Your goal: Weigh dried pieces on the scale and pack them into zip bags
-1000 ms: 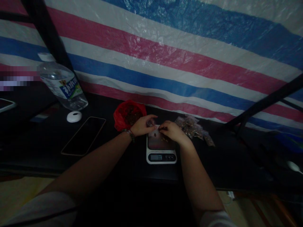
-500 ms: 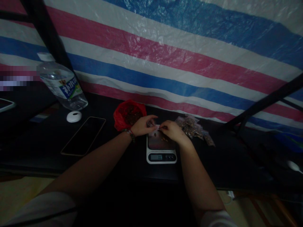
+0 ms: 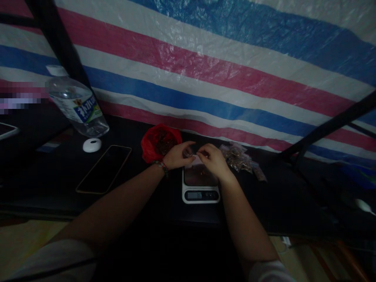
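Over the back of a small white-edged digital scale [image 3: 201,197], my two hands meet. My left hand [image 3: 177,156] is closed on a small clear plastic bag [image 3: 190,155], thumb along its near side. Fingers pinched, my right hand [image 3: 214,158] is at the bag's right edge; the exact grip is partly hidden. On the scale's plate lie a few small brownish bits, too dim to identify. A red plastic bag [image 3: 147,145] stands open just beyond my left hand, with dark brown pieces inside. Right of my right hand lies a heap of small filled clear bags [image 3: 239,158].
A dark phone [image 3: 104,169], a white oval object [image 3: 92,145] and a large plastic bottle [image 3: 78,103] are on the left of the black table. Behind hangs striped plastic sheeting [image 3: 205,74], with dark metal bars at both sides. A white spoon-like object [image 3: 364,206] lies far right.
My right hand has shifted slightly up and left, closer to the left hand at the bag. The left hand stays nearly in place.
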The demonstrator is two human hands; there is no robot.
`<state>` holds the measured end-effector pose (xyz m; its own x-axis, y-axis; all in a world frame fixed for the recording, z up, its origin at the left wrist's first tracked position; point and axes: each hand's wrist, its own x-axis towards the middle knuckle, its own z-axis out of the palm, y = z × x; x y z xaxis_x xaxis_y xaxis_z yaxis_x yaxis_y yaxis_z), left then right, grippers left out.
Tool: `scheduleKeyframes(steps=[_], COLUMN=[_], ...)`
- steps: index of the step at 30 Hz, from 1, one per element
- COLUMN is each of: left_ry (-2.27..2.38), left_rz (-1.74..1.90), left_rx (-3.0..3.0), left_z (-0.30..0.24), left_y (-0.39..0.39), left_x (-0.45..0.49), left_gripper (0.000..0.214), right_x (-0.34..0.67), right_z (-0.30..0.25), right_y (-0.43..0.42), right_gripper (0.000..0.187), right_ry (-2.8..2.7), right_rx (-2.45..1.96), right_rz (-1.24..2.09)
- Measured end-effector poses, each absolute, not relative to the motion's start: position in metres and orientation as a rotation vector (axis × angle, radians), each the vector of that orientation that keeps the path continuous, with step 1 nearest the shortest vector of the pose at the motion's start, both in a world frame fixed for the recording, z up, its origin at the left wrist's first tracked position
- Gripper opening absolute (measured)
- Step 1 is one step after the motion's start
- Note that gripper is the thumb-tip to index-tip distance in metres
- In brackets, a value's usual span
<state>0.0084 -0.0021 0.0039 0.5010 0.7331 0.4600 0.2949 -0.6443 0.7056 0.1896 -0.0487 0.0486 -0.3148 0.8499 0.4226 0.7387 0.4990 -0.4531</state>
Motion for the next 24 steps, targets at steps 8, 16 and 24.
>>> scheduleKeyframes(steps=[8,16,24], left_ry=[1.013,0.819,0.726], left_rz=[1.121,1.003,0.96], left_rx=[2.108,2.243,2.293], left_z=[0.003,0.007,0.009], left_y=[0.002,-0.003,-0.005], left_x=[0.007,0.007,0.007], left_gripper=[0.052,0.056,0.057], right_x=[0.187,0.188,0.199], right_z=[0.04,0.05,0.06], right_y=[-0.053,-0.05,-0.053], right_gripper=[0.005,0.01,0.013], right_ry=[-2.493,-1.986,-2.013], right_rx=[-1.386,-1.344,-1.281], right_rz=[0.428,0.223,0.328])
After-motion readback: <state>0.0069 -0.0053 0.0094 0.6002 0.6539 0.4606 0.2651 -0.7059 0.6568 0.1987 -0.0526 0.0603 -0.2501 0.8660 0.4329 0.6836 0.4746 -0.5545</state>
